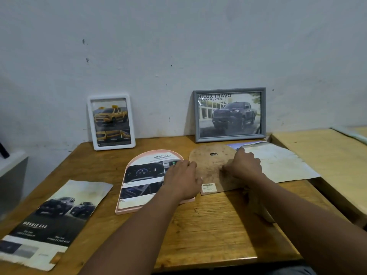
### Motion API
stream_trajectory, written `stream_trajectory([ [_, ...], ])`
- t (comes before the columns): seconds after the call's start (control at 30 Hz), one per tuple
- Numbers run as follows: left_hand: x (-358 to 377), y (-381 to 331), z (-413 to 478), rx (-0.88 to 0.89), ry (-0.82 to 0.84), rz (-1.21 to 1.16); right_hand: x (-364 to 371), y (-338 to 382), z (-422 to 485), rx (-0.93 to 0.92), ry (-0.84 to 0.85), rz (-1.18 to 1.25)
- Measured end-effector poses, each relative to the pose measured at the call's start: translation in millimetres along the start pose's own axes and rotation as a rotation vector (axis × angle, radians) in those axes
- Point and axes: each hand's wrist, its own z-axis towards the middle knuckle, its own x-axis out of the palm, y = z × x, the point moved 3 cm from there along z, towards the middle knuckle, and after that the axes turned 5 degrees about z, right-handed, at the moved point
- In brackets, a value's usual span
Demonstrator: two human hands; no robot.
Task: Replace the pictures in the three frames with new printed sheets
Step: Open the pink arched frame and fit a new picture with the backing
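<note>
Head cam: both hands are working mid-table on the arched frame parts. Left hand is lying palm-down, fingers loosely spread, on the right edge of the pink arched frame, which is lying flat with a dashboard print in it; pressing rather than gripping anything. Right hand is curled with its fingers on the right edge of the brown arched backing board, which is lying flat just right of the pink frame; can't tell if it's pinching the edge or just pushing. Board is overlapping a worn sheet on the table's right side. White frame with a yellow truck print and grey frame with a dark truck print are both leaning upright against the wall at the back. Double-cab brochure sheet is lying flat near the front-left of the wooden table, well apart from the hands.
</note>
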Motion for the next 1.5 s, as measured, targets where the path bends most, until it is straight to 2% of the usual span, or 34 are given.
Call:
stream_trajectory([
  [0.27,3,5,3,0.022,-0.015,-0.005,-1,-4,1,0.022,-0.037,-0.047],
  [0.5,1,5,3,-0.024,-0.029,-0.142,-5,0,2,0.059,-0.037,-0.113],
  [0.63,1,5,2,-0.082,-0.063,-0.262,-8,-1,1,0.09,-0.051,-0.056],
  [0.73,1,6,1,-0.11,-0.06,-0.341,-17,4,1,0.037,-0.084,0.075],
  [0.87,-7,1,-2,-0.113,-0.048,-0.428,-40,16,0,-0.08,-0.178,0.078],
  [1.03,-28,11,0,-0.079,-0.156,-0.523,-62,39,6,-0.146,-0.277,0.135],
  [1.2,-50,68,-17,-0.175,-0.156,-0.504,-37,87,-11,-0.16,-0.146,0.28],
  [1.4,-32,139,-64,-0.3,-0.067,-0.412,36,131,-53,-0.174,-0.006,0.274],
  [1.5,-17,156,-82,-0.319,-0.072,-0.375,57,141,-68,-0.168,0.031,0.26],
])
